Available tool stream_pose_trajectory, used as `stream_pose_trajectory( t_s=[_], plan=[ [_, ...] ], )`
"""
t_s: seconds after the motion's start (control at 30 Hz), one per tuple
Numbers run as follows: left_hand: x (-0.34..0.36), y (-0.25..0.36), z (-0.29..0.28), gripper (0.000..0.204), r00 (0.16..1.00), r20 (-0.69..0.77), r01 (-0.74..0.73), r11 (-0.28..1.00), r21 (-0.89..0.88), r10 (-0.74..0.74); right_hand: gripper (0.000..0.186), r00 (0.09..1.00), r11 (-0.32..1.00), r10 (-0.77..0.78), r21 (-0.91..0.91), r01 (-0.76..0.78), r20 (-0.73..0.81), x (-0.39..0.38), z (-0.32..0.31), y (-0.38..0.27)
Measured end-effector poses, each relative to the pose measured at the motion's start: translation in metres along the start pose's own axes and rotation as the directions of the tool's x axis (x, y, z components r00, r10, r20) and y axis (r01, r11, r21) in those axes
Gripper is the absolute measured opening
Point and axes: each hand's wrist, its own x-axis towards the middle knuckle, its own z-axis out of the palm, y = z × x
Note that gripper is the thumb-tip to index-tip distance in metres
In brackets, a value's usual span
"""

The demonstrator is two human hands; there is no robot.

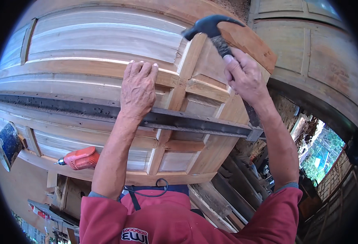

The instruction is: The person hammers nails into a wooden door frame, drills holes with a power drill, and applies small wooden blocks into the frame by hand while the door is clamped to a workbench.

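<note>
Panelled wooden door [106, 38], metal bar [195, 123] across, planks [236, 183], bright leafy opening [323, 156].

Metal hammerhead [208, 26], smooth wooden door [106, 38]

A dark claw hammer [211, 29] tilts in the air over a big, light-brown wooden door [106, 37] lying flat.

Left grip [139, 88] lies back upward; right grip [247, 77] is raised, tightly clenched.
</note>
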Motion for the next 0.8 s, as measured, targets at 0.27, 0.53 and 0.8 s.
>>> stream_pose_trajectory(
  t_s=[0.27,0.53,0.8],
  plan=[
    [0.000,-0.001,-0.004,0.044,0.999,0.040,-0.007,0.999,-0.034,0.008,0.021,0.983,0.915,-0.068,-0.383,0.130,0.172,-0.001,0.013,-0.002],
    [-0.002,0.002,0.001,0.043,1.000,0.026,-0.015,1.000,-0.015,0.015,0.022,0.985,0.889,-0.063,-0.440,0.128,0.159,-0.008,0.025,0.016],
    [0.001,0.003,-0.002,0.044,1.000,0.025,-0.003,0.999,-0.036,0.004,0.021,0.986,0.888,-0.085,-0.437,0.141,0.145,-0.018,0.041,0.020]
  ],
)
